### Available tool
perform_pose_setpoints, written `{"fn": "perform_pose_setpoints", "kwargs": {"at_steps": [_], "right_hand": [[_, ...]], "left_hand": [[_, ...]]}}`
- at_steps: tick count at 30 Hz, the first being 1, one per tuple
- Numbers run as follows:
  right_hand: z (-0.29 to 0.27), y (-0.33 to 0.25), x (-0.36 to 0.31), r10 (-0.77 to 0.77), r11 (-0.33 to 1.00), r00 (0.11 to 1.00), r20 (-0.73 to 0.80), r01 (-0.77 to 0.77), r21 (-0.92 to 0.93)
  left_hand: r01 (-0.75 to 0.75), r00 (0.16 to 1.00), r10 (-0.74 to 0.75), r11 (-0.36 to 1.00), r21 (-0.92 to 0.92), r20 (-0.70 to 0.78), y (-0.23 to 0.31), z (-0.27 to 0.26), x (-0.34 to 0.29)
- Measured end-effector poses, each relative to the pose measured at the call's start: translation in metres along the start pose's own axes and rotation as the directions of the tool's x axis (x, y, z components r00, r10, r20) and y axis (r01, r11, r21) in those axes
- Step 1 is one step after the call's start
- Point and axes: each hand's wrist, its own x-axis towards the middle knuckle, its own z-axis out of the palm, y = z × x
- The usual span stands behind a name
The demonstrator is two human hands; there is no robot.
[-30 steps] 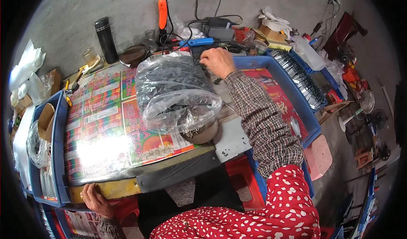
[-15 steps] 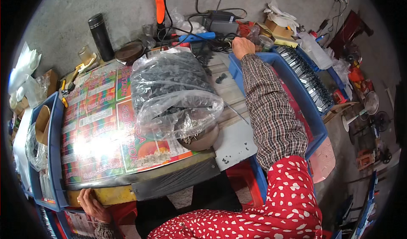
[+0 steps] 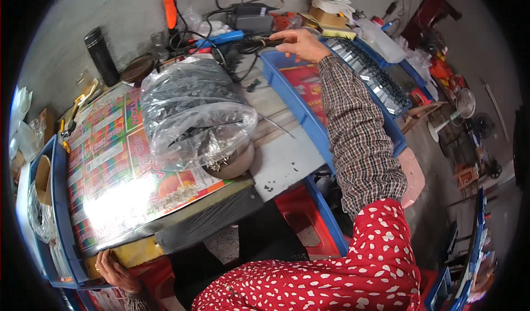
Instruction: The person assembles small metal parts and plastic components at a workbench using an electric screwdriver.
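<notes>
My right hand (image 3: 302, 45) reaches out over the far end of a long blue tray (image 3: 323, 148). Its fingers point left, stretched and apart, with nothing seen in them, close to a bundle of black cables (image 3: 251, 45). At the lower left, my left hand (image 3: 115, 270) rests against the yellow front edge (image 3: 132, 252) of the worktable, fingers loosely extended and holding nothing. Between them lies a clear plastic bag (image 3: 193, 109) filled with small dark parts. Its mouth spreads over a round brown bowl (image 3: 234, 165) with small metal bits in it.
A second blue tray (image 3: 367, 73) full of metal pieces stands at the right. Along the back are a black flask (image 3: 101, 56), an orange-handled tool (image 3: 169, 8), a blue tool (image 3: 221, 39) and a grey box (image 3: 251, 21). Another blue bin (image 3: 55, 200) stands at the left.
My right hand has gone from closed fingers at the tray's far edge to stretched, parted fingers. The view has shifted, so the table things appear further left. My left hand stays at the edge.
</notes>
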Motion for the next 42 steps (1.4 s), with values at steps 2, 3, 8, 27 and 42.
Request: {"fn": "perform_pose_setpoints", "kwargs": {"at_steps": [2, 3, 8, 27, 42], "right_hand": [[-0.012, 0.006, -0.022, 0.055, 0.997, 0.998, -0.015, -0.056, -0.045], [-0.018, 0.006, -0.034, 0.096, 0.992, 0.995, -0.022, -0.097, -0.084], [-0.031, 0.024, -0.096, 0.074, 0.977, 0.997, -0.004, -0.073, -0.198], [-0.038, 0.08, -0.246, 0.316, 0.845, 0.949, -0.014, -0.288, -0.451], [0.017, 0.059, -0.32, 0.086, 0.986, 0.624, -0.777, -0.166, -0.024]], "left_hand": [[-0.018, 0.999, 0.017, 0.999, -0.048, -0.033, -0.008, 0.005, -0.002], [-0.023, 0.999, 0.022, 0.999, -0.027, -0.036, -0.003, 0.003, 0.0], [-0.077, 0.996, 0.079, 0.996, 0.035, -0.052, -0.009, 0.0, 0.0], [-0.074, 0.997, 0.075, 0.993, 0.094, 0.001, -0.03, 0.008, 0.001], [-0.033, 0.999, 0.033, 0.998, 0.051, 0.0, -0.026, 0.005, 0.001]]}}
